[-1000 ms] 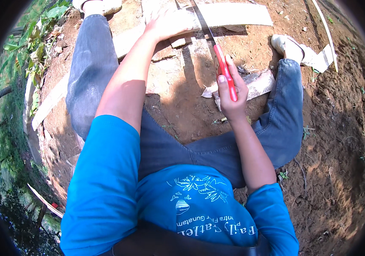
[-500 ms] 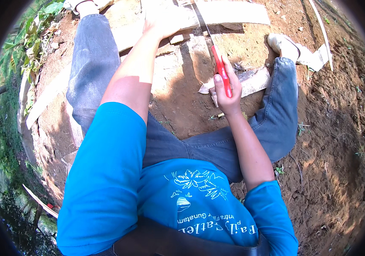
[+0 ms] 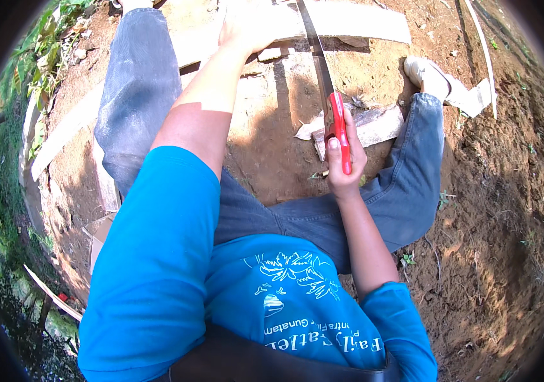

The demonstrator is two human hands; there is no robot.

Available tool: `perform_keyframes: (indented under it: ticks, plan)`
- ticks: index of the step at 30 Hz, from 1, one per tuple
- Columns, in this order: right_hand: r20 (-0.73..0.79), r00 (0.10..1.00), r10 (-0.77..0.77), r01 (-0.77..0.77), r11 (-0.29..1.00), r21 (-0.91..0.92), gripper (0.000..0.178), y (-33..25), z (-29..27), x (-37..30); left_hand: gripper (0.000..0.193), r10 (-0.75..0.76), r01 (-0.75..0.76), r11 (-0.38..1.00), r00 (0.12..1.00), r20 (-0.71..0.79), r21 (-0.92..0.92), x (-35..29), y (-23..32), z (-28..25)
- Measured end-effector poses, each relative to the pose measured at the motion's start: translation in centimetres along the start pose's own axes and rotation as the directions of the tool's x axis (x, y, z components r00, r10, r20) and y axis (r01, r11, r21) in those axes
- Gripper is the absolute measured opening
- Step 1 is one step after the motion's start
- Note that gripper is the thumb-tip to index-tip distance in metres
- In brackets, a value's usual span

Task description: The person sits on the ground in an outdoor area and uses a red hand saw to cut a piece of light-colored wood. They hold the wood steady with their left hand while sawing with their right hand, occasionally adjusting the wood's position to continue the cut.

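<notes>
My right hand (image 3: 347,167) is wrapped round the red handle of a handsaw (image 3: 339,137). The saw's long dark blade runs up and slightly left, across a pale wooden plank (image 3: 361,24) at the far side, and leaves the picture at the top edge. Left of the blade, my left hand (image 3: 245,30) rests on the same plank. Strong sunlight washes out its fingers, so their pose cannot be made out.
A short piece of wood (image 3: 374,127) lies on the brown soil beside my right leg. Bent pale strips lie at the far right (image 3: 485,57) and lower left (image 3: 52,293). Green plants (image 3: 42,57) grow at the left. My legs spread to both sides of the work.
My right hand has drawn the saw back toward me and slightly right, so more of the blade shows on the near side of the plank. The left hand stays on the plank.
</notes>
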State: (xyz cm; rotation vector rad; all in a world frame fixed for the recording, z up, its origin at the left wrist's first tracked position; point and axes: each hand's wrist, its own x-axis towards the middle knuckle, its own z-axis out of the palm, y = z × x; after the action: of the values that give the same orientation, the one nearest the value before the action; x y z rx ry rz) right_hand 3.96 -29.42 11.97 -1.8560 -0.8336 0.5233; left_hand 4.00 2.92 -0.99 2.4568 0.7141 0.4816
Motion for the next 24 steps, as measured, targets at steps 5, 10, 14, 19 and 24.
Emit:
perform_keyframes:
  ticks: [5,10,14,19,24]
  plan:
    - [0.054,0.998,0.044,-0.049,0.993,0.107,0.055,-0.4,-0.8,0.5,0.042,0.014,-0.014,1.0,1.0,0.01,-0.002,-0.4,0.2,0.1]
    - [0.012,1.0,0.001,-0.002,0.998,0.07,0.052,-1.8,-0.8,1.6,0.042,0.004,-0.004,1.0,1.0,0.019,0.009,-1.0,0.2,-0.3]
    - [-0.095,0.995,-0.036,0.043,0.997,0.069,0.049,-3.5,-0.2,4.6,0.042,0.027,-0.026,0.999,0.999,0.037,-0.02,-0.4,0.9,0.6]
    - [-0.107,0.993,-0.047,0.064,0.985,0.158,0.041,-3.4,2.4,10.9,0.042,0.012,-0.011,1.0,0.999,0.038,-0.014,-0.5,0.7,-0.3]
    - [-0.09,0.98,-0.176,0.189,0.968,0.166,0.037,-2.8,4.1,13.0,0.042,0.012,-0.011,1.0,0.999,0.032,-0.01,-1.0,0.4,-0.6]
